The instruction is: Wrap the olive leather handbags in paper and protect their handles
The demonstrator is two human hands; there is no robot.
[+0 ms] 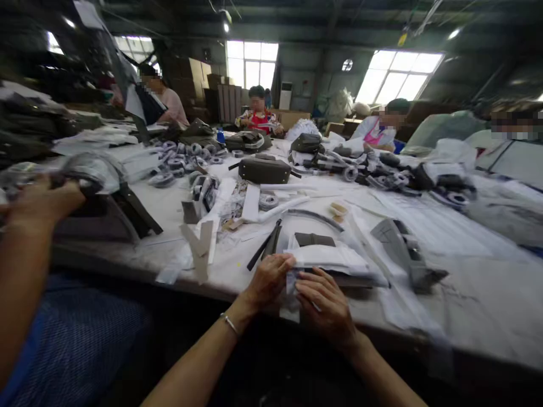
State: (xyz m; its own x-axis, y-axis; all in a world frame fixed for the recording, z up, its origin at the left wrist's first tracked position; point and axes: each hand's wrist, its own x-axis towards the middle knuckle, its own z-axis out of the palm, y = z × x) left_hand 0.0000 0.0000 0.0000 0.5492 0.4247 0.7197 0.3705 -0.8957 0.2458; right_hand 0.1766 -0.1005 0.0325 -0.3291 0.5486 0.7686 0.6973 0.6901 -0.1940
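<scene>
Pinching a white wrap at the near edge of the bench

Pinches the left end of the white wrap [335, 259] with the left hand [267, 282], closing thumb and fingers together at its near corner. Wears a thin bracelet [229, 324] on that wrist. Bends the fingers of the right hand [324, 305] loosely, half open, just beside the left fingertips and in front of the wrap; cannot tell whether gripping the pale strip [291, 288] hanging between both hands.

Has the wrap lying on the bench [479, 316], just beyond the right hand, over a dark flat piece [360, 280] partly hidden by it, with a grey-brown panel [314, 239] right behind. Shows dark straps [271, 242] just beyond the left hand, and a curved dark strip [316, 216] farther off. Shows a grey stiff piece [396, 249] to the right of the right hand, tilted on the bench.

Shows flat grey-brown scraps [201, 251] to the left of the left hand, with a dark handbag [265, 169] well beyond both hands. At far left, well apart from them, shows a co-worker's hand [46, 198] near a dark panelled piece [99, 217], too blurred for telling the grip. Faces a co-worker in a red apron [259, 121] across the bench.
</scene>
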